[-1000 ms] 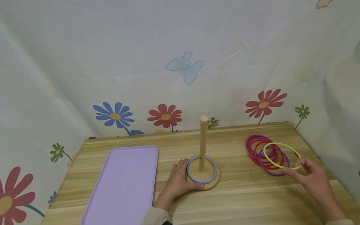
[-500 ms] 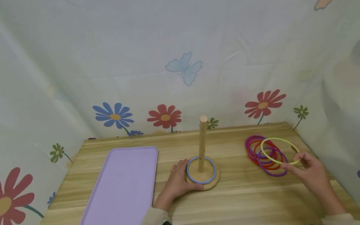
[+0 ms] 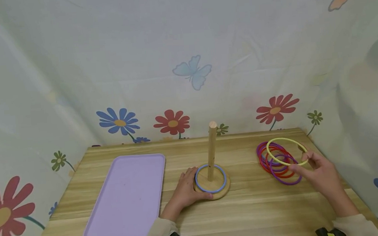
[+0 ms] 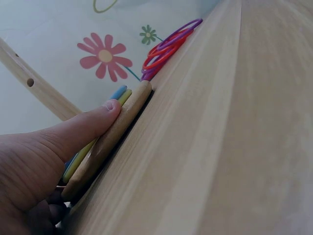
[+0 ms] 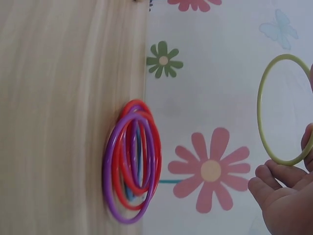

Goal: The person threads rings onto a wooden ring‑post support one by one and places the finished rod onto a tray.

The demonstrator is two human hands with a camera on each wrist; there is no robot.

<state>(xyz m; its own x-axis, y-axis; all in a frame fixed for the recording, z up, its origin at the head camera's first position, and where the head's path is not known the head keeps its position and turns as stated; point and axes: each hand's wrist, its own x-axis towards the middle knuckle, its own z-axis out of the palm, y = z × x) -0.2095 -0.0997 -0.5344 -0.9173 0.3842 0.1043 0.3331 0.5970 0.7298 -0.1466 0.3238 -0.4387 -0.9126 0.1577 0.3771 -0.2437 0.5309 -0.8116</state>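
In the head view a wooden stand (image 3: 212,153) with an upright peg sits mid-table, a blue ring (image 3: 225,177) lying around the peg on its round base. The left wrist view shows a yellow ring (image 4: 125,96) beneath the blue one. My left hand (image 3: 185,190) grips the left side of the base, thumb along its near edge. My right hand (image 3: 322,174) pinches another yellow ring (image 3: 268,149) between thumb and fingers, tilted above a loose pile of rings. The right wrist view has this ring well off the table, the pile lower down.
Purple and red rings (image 5: 136,102) overlap in the pile at the table's right side, some blue showing among them. A flat lilac tray (image 3: 125,199) lies on the left of the wooden table (image 3: 248,220). A flowered cloth (image 3: 139,63) hangs close behind and beside the table.
My right hand has raised the yellow ring and shifted it left and away from me, over the pile. My left hand keeps its grip on the stand's base.
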